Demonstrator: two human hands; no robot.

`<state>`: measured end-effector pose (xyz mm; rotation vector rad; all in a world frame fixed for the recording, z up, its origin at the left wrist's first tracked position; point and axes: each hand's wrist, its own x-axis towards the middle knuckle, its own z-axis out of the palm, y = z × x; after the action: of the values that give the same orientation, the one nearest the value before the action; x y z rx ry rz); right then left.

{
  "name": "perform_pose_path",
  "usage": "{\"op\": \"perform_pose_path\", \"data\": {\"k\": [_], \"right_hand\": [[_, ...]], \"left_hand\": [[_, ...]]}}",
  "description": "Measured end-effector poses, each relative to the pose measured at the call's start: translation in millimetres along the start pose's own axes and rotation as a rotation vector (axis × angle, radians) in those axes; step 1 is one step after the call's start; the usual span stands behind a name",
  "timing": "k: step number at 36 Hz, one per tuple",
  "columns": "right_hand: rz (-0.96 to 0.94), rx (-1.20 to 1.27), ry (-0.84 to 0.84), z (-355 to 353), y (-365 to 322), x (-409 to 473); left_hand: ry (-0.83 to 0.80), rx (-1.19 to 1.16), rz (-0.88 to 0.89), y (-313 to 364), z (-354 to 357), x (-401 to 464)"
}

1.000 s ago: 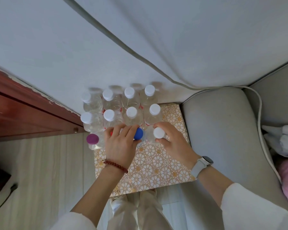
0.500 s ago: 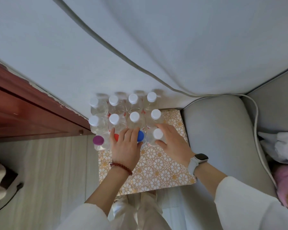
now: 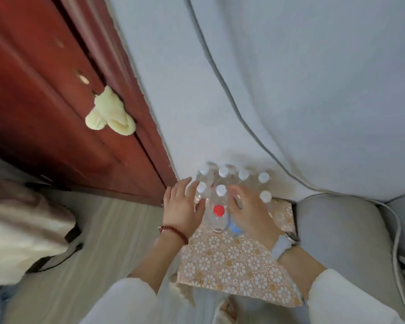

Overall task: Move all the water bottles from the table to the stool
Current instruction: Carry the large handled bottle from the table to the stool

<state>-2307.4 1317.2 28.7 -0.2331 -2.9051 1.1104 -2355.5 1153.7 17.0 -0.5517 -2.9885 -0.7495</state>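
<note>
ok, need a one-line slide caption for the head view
Both hands, left hand and right hand, flank a red-capped bottle among white-capped bottles on a floral-patterned surface.

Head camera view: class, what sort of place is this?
Probably a room in a home: a grey upholstered sofa, a red-brown wooden door, wood-look flooring, and bottled water on a floral-covered stand.

— Any writing you can read here, on the bottles (image 3: 220,206) or elsewhere?

— None. The bottles are clear and show no legible label, and their caps are plain (white, one red).

— The patterned stool top (image 3: 234,260)?

— Only a flower print, no words or numbers. The watch (image 3: 284,244) face is too blurred to read.
</note>
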Motion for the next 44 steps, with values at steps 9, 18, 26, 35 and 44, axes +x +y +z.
{"op": "perform_pose_path", "data": {"k": [9,18,26,35,44], "right_hand": [[-0.368,0.134,-0.128,67.9,-226.0,-29.3],[-0.733,0.194,-0.479,203.8,-462.8,-215.0],[-1.07,0.12,-0.86,343.2,-612.2,-423.2],[-1.436,-0.004,-1.26,478.1,-732.5,-660.6],[-1.719,-0.005,-1.491,573.9,-838.2,-885.8]], "left_hand": [[0.393,0.106,-0.246,-116.4,-206.0,-115.0],[0.662,0.274,-0.724,-245.9,-369.0,-447.4],[0.843,0.323,-1.234,-287.7,-415.8,-745.6],[1.018,0.405,-1.696,-295.5,-423.5,-993.3],[1.235,0.441,-2.011,-315.3,-478.3,-1188.7]]}}
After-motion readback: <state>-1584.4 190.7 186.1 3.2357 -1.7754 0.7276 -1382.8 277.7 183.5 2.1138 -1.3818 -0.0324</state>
